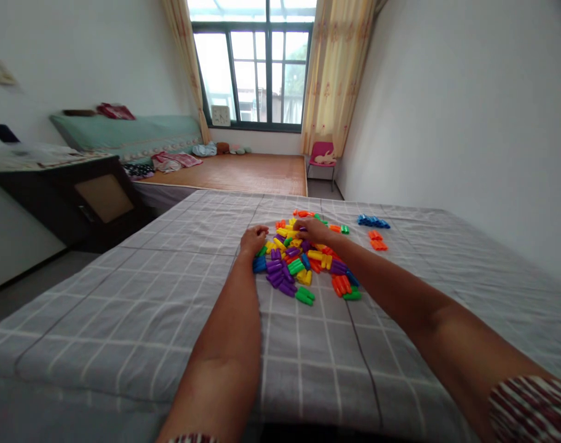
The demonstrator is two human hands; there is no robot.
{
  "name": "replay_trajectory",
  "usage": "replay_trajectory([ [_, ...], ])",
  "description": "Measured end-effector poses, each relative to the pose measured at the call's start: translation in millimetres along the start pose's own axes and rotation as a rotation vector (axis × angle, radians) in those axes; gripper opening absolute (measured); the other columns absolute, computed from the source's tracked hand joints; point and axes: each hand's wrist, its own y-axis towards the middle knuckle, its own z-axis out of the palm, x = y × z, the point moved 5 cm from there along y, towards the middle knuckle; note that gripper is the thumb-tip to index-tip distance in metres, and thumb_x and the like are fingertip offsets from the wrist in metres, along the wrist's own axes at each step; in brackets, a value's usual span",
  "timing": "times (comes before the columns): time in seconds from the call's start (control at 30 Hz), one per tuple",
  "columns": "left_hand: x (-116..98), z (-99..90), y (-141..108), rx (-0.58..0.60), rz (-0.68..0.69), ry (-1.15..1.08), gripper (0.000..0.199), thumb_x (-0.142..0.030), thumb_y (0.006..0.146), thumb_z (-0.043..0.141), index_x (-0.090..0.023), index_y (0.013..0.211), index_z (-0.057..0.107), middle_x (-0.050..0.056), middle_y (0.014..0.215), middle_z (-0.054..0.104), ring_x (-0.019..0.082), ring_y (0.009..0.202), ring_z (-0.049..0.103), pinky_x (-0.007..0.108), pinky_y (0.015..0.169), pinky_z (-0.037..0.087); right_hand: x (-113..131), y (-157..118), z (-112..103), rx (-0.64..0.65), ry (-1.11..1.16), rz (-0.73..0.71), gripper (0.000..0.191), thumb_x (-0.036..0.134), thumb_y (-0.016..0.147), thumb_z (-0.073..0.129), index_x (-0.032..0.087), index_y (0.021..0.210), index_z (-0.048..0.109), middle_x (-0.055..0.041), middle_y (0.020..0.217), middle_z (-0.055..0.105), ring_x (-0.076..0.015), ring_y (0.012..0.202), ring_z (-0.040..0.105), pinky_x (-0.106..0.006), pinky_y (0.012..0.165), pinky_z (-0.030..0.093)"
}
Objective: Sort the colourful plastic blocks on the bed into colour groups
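Note:
A heap of bright plastic building pieces point(292, 249), shaped like joined tubes in purple, yellow, green, orange and blue, is spread over the checked grey cloth. At its left edge is my left hand point(254, 239), fingers loosely bent and slightly apart, with nothing visible in them. My right hand point(314, 231) reaches over the far side of the heap, its fingers bent down and closed around a purple piece point(302, 229), mostly covered by the fingers. Nearer me lie a green piece point(305, 296) and an orange piece point(341, 285).
To the right, apart from the heap, are a row of blue pieces point(373, 221) and several orange pieces point(377, 240). The grey cloth point(170, 295) covers the surface. Beyond it stand a bed point(248, 172), a pink chair point(322, 151) and a dark cabinet point(100, 197).

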Motion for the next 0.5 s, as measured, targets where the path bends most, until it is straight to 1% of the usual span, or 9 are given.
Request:
replay_trajectory([
  [0.07,-0.1,0.1,0.2,-0.002,-0.013,0.009,0.031,-0.018,0.078,0.052,-0.021,0.100,0.073,0.003,0.096,0.075,0.017,0.089,0.067,0.024,0.075,0.049,-7.7,-5.4,-7.5,0.019,0.206,0.045,0.019,0.030,0.079,0.065,0.015,0.091,0.069,-0.0053,0.089,0.071,-0.0173,0.080,0.064,-0.029,0.075,0.049],
  [0.13,-0.6,0.0,0.6,-0.004,-0.021,0.014,0.030,-0.019,0.078,0.053,-0.021,0.100,0.073,0.003,0.096,0.075,0.017,0.088,0.067,0.024,0.074,0.049,-15.1,-14.9,-14.8,0.032,0.424,0.108,0.029,0.041,0.079,0.065,0.015,0.091,0.068,-0.0044,0.084,0.070,-0.0156,0.073,0.063,-0.028,0.069,0.050],
  [0.2,-1.3,-0.2,0.8,-0.002,-0.023,0.016,0.030,-0.019,0.078,0.053,-0.021,0.100,0.073,0.003,0.096,0.075,0.018,0.089,0.067,0.024,0.074,0.049,-20.4,-26.4,-20.2,0.039,0.567,0.174,0.038,0.049,0.076,0.066,0.014,0.091,0.068,-0.0043,0.080,0.070,-0.0152,0.070,0.063,-0.027,0.066,0.050],
  [0.27,-2.1,-0.4,0.8,0.004,-0.020,0.019,0.031,-0.019,0.078,0.053,-0.021,0.101,0.073,0.003,0.096,0.075,0.018,0.090,0.067,0.025,0.073,0.048,-24.3,-37.4,-25.7,0.017,0.603,0.231,0.043,0.053,0.073,0.068,0.014,0.090,0.068,-0.0043,0.077,0.069,-0.0149,0.067,0.062,-0.026,0.062,0.049],
  [0.4,-2.8,-0.9,-0.3,0.010,-0.014,0.020,0.032,-0.018,0.078,0.052,-0.020,0.101,0.073,0.003,0.096,0.075,0.018,0.087,0.067,0.025,0.073,0.048,-30.3,-54.8,-39.1,-0.061,0.516,0.278,0.045,0.055,0.073,0.068,0.013,0.089,0.068,-0.0031,0.072,0.066,-0.0123,0.062,0.058,-0.023,0.057,0.046],
  [0.43,-2.8,-1.1,-0.7,0.008,-0.014,0.022,0.032,-0.018,0.078,0.052,-0.020,0.101,0.073,0.003,0.096,0.075,0.018,0.086,0.067,0.025,0.073,0.048,-30.9,-57.9,-40.4,-0.046,0.506,0.270,0.046,0.055,0.073,0.067,0.013,0.090,0.068,-0.0029,0.072,0.066,-0.0120,0.062,0.058,-0.023,0.057,0.045],
  [0.5,-2.7,-1.5,-1.4,0.008,-0.016,0.032,0.031,-0.018,0.077,0.053,-0.021,0.101,0.073,0.003,0.096,0.075,0.019,0.086,0.067,0.026,0.072,0.048,-30.6,-62.6,-38.5,0.038,0.508,0.235,0.046,0.056,0.076,0.064,0.013,0.090,0.069,-0.0027,0.073,0.066,-0.0121,0.064,0.059,-0.023,0.057,0.046],
])
